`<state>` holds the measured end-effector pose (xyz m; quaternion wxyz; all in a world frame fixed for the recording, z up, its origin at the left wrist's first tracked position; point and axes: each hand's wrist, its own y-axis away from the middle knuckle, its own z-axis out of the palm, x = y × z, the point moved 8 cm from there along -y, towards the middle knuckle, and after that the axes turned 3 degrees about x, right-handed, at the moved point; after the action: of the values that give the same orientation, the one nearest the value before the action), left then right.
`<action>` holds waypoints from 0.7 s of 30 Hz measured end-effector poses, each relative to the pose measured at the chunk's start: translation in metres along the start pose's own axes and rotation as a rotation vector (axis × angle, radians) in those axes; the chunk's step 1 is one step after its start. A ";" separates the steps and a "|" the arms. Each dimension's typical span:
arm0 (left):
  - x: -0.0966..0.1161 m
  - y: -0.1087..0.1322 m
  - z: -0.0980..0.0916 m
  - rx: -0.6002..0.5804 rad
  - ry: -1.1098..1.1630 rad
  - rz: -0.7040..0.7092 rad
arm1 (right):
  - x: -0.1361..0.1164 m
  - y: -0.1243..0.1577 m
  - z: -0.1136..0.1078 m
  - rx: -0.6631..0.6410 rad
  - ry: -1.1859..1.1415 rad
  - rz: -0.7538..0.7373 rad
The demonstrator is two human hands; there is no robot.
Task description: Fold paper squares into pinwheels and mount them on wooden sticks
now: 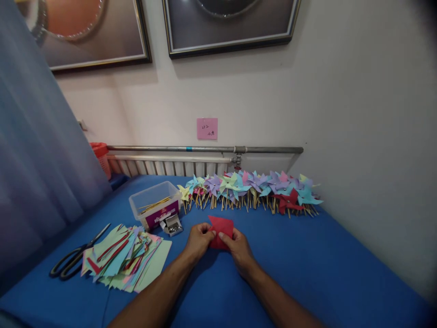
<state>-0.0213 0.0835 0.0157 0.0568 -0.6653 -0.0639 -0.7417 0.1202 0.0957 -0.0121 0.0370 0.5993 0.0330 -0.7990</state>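
Both forearms enter from bottom edge and meet mid-table. L hand [199, 239] and R hand [239, 248] each pinch red paper [222, 229], fingers closed on its near edge, thumbs on top. Sheet sits low over blue table [307, 273], near side of pinwheels [249, 187] row, far corner raised.

Judgement: fold/shape step on one sheet, prob. early, since no stick is seen on it. Next move prob. calls for one hand pinning the centre while the other works a corner, w/o crushing the sheet.

Stack [126, 257] of cut sheets and scissors [77, 259] lie to the L. Tub [155, 200] w/ sticks and small box [173, 225] sit just beyond stack.

Hard to tell:
- whether sheet is slit or already folded
- whether it touches table
- fingertips under it are hidden
- small box contents are shiny but too small to ID
- wall note is unreadable
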 end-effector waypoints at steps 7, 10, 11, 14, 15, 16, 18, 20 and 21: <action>0.002 0.000 0.000 0.003 0.007 0.009 | 0.003 -0.003 -0.002 0.044 0.022 0.023; 0.005 0.002 0.001 -0.004 -0.005 0.015 | 0.003 -0.004 -0.004 0.048 0.054 0.005; 0.005 0.002 0.002 -0.009 -0.006 0.012 | 0.003 -0.004 -0.004 0.042 0.061 -0.002; 0.005 0.003 0.003 -0.007 -0.010 0.004 | 0.002 -0.002 -0.004 0.028 0.092 -0.013; 0.004 0.003 0.003 -0.003 -0.014 0.006 | 0.002 -0.001 -0.004 0.027 0.097 -0.012; 0.004 0.003 0.002 0.001 -0.018 0.009 | 0.001 0.000 -0.003 0.025 0.097 -0.011; 0.003 0.003 0.002 0.009 -0.028 0.019 | 0.000 0.002 -0.002 0.017 0.081 -0.012; 0.003 0.003 0.002 0.011 -0.034 0.030 | -0.002 0.003 0.000 0.002 0.070 -0.014; 0.002 0.002 0.002 0.011 -0.034 0.034 | -0.002 0.003 0.000 -0.002 0.070 -0.015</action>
<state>-0.0196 0.0814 0.0184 0.0721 -0.6787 -0.0575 -0.7286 0.1211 0.0927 -0.0100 0.0305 0.6267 0.0394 -0.7776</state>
